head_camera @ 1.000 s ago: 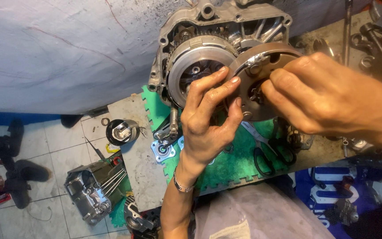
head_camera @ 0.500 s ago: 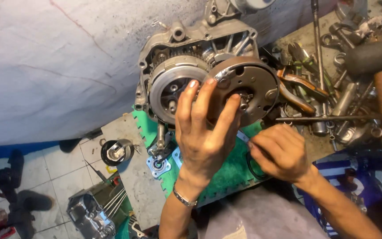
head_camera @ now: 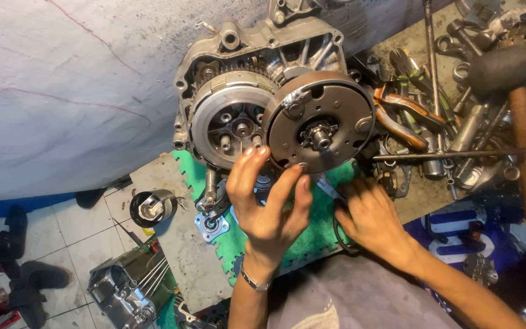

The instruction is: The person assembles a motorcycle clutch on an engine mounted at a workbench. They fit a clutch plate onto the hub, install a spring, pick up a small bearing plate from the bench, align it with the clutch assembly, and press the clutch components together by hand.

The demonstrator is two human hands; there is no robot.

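left hand (head_camera: 269, 210) fingertips on round brown metal disc (head_camera: 319, 122), right hand (head_camera: 369, 219) on green foam mat (head_camera: 312, 240)

1. Your engine case (head_camera: 238, 45) sits at the top centre, with the clutch basket (head_camera: 232, 119) in its left half and the round clutch drum (head_camera: 321, 122) overlapping it on the right.
2. Your left hand (head_camera: 269, 207) is just below both, fingertips touching the drum's lower edge.
3. Your right hand (head_camera: 372, 219) rests to its right, on the foam mat (head_camera: 312, 240) beneath the engine.
4. Pliers (head_camera: 403, 116), a long rod (head_camera: 445, 155) and a mallet (head_camera: 522, 109) lie right of the drum.
5. A small round part (head_camera: 152, 207) lies left of the mat.
6. A second engine part (head_camera: 123, 289) sits on the floor at lower left.
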